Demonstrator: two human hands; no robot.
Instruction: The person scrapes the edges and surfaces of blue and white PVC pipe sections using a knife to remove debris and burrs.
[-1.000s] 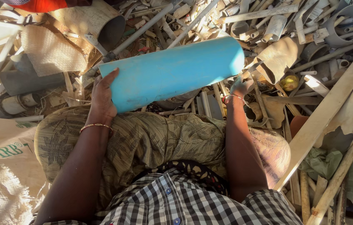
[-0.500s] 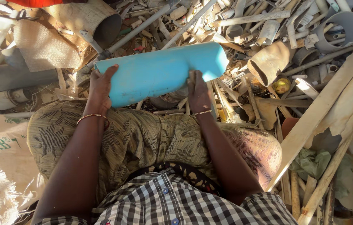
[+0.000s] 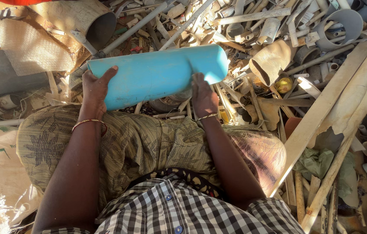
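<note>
Held thing: a wide light-blue plastic pipe section (image 3: 157,76), lying almost level across the view just beyond the person's knees, its right end slightly higher.
Left hand (image 3: 95,88): fingers curled over the pipe's left end, thumb on the near face, gripping it; a thin bangle (image 3: 89,123) sits on the wrist.
Right hand (image 3: 203,96): pressed against the pipe's underside near its right part, fingers tucked beneath and closed on it; a bracelet (image 3: 206,117) shows at the wrist.
Change from a second ago: the right hand then held the far right end from under the pipe's edge; it has since moved inward toward the middle. The pipe has shifted left in view and now lies flatter, less tilted.
Left hand over time: it stays clamped on the same end.
Lap: covered by olive patterned cloth (image 3: 140,147), below it a black-and-white checked shirt (image 3: 183,208).
Surroundings: a heap of grey and white scrap pipes (image 3: 244,21) beyond the hands; long pale wooden planks (image 3: 335,108) slant on the right; a large dirty pipe mouth (image 3: 99,28) lies upper left.
</note>
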